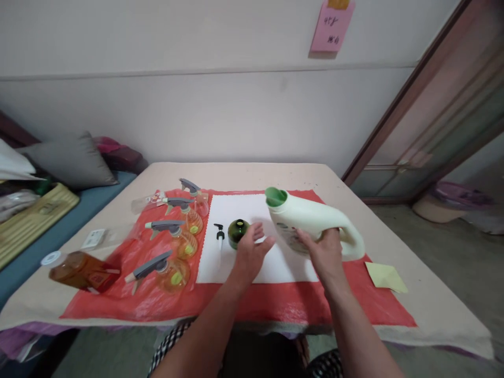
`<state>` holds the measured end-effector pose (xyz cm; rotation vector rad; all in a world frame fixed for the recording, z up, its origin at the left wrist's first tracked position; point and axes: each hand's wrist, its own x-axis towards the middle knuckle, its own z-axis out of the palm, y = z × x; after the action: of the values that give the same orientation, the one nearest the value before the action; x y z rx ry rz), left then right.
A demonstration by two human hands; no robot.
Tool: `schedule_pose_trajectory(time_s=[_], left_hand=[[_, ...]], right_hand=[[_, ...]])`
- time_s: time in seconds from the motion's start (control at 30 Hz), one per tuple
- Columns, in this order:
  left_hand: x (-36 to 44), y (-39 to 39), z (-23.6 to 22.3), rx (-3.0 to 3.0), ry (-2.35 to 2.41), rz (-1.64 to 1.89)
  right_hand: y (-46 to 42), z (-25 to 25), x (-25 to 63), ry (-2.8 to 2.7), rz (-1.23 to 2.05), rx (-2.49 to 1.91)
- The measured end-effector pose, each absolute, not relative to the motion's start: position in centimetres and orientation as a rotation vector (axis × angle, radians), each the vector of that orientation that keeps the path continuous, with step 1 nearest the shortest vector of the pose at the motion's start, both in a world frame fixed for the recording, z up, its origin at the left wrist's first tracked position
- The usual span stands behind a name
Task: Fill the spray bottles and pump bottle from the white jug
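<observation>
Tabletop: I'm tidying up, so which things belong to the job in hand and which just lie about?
Seemingly in the job:
- white jug, in the right hand
- green bottle, by the left hand
- pump top, beside that bottle

Apparently lying about:
- spray bottles
- amber-filled bottle
- yellow paper

Handwriting marks a pink note (332, 29) at the upper right of the frame, its top line opening with "45" and ending in a stroke that could be a "g" or an "8"; the line beneath is too blurred to read. Printing on the white jug (315, 212), right of center, and on the amber bottle (81, 269), lower left, is too small to make out.
</observation>
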<state>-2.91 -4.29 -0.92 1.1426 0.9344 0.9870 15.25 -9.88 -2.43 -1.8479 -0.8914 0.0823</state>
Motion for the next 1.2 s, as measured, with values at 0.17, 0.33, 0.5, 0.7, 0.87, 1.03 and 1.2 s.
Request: schedule_pose_trajectory(time_s=[0.17, 0.33, 0.5, 0.7, 0.87, 1.03, 1.2], left_hand=[[0.2, -6.1, 0.0, 0.971, 0.749, 0.881], [1.8, -7.1, 1.1, 0.755, 0.696, 0.968], [2.0, -6.9, 0.6, 0.582, 0.691, 0.868], [1.9, -5.6, -0.5, 0.376, 0.686, 0.737], [1.7, -4.7, -0.7, 0.279, 0.715, 0.792], [1.6, -4.0, -0.9, 0.176, 0.745, 0.765], [1.7, -4.1, -1.1, 0.121, 0.750, 0.772]], right_hand=[[-12.7, -2.0, 14.2, -1.157, -0.307, -2.033], [-13.9, -1.9, 14.3, -1.332, -0.527, -2.037], [-14.3, -1.3, 14.5, -1.509, -0.674, -1.981], [-14.3, -1.1, 13.9, -1.628, -0.702, -1.862], [-13.9, -1.5, 13.1, -1.629, -0.702, -1.862], [-13.5, -1.5, 12.9, -1.677, -0.728, -1.843], [-13.4, -0.8, 13.0, -1.702, -0.817, -1.827]])
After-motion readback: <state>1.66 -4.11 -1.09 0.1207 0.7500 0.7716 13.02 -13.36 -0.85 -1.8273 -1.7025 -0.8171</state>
